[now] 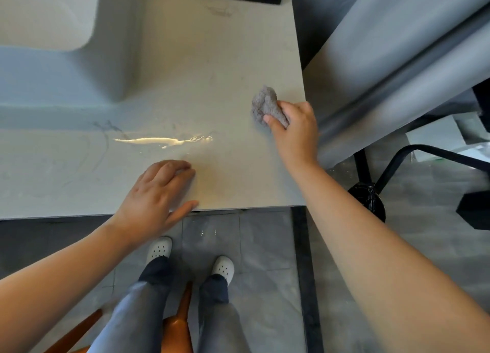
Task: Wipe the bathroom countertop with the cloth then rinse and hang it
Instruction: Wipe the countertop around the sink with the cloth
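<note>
With fingers of right hand (294,132) curled round bunched grey fuzzy cloth (265,104), press down, sweep pale stone surface (191,68) leftward

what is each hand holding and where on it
The right hand grips the bunched grey cloth by its near end; the left hand holds nothing, resting on the countertop.

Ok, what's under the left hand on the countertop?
The left hand rests on the countertop near its front edge. Only bare surface shows around it, nothing poking out. The patch beneath the palm itself is covered.
</note>
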